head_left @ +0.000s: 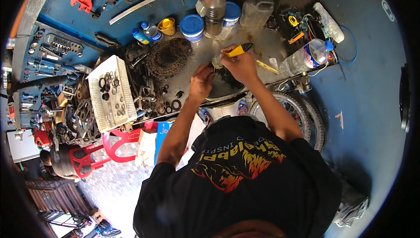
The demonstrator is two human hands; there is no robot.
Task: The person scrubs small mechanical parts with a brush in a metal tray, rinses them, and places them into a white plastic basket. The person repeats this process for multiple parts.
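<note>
My right hand (pixel 240 66) grips a brush with a yellow and black handle (pixel 238 50). The handle's black end points up to the right, and its working end is down between my hands. Close beside it, my left hand (pixel 201 82) has its fingers closed at a small part that is mostly hidden. Both hands are over a dark, wet-looking basin (pixel 225 88) at the front edge of the metal bench. A heap of bike chains (pixel 168 58) lies to the left of my left hand. Black rings (pixel 176 104) rest on the bench nearby.
A white plastic basket (pixel 98 102) with small rings sits at left. Behind my hands stand a blue-lidded tub (pixel 192 27), a bottle of dark liquid (pixel 215 15) and a grey jug (pixel 257 12). A clear bottle (pixel 306 57) lies at right, above bicycle wheels (pixel 302 115).
</note>
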